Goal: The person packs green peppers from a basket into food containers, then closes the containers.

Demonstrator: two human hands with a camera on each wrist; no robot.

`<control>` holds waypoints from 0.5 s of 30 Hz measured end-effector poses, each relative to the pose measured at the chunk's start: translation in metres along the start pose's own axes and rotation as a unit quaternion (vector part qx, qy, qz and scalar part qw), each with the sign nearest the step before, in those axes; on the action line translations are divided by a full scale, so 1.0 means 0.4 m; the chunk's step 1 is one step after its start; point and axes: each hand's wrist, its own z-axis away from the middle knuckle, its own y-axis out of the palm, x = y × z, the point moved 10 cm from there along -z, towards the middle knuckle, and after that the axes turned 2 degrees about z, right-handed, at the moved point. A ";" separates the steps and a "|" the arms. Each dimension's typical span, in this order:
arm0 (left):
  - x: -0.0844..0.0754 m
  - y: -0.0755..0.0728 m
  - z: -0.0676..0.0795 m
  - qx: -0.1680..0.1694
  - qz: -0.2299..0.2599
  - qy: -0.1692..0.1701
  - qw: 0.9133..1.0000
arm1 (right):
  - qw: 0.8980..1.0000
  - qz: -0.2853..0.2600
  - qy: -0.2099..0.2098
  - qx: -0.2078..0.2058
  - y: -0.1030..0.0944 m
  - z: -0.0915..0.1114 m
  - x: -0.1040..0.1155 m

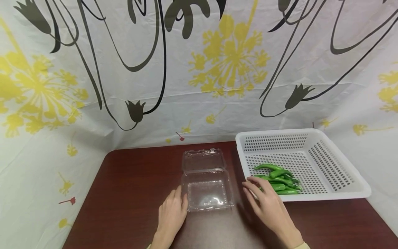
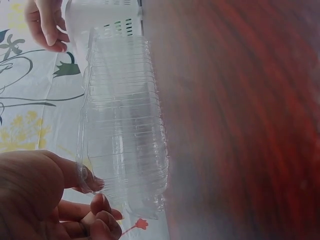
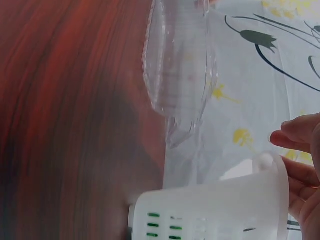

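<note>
A clear plastic clamshell container lies on the table, its lid folded back away from me. Beside its left wall is my left hand; in the left wrist view the thumb meets the container's rim and the other fingers bend loosely beside it. My right hand hovers over the near left corner of a white plastic basket, fingers slightly bent and nothing held. Several green chili peppers are heaped inside at the basket's left, partly hidden behind that hand.
The dark reddish-brown table has the container near its middle and the basket on its right. A white cloth with flower prints hangs behind the table and along both sides.
</note>
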 end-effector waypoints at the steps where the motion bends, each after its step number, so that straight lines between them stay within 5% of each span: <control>1: 0.000 0.000 0.000 0.001 0.001 -0.001 1.000 | 1.000 0.002 0.002 0.002 -0.001 0.000 -0.004; 15: 0.002 0.003 0.000 0.008 0.000 -0.007 1.000 | 0.998 0.030 0.035 0.053 -0.001 0.007 -0.066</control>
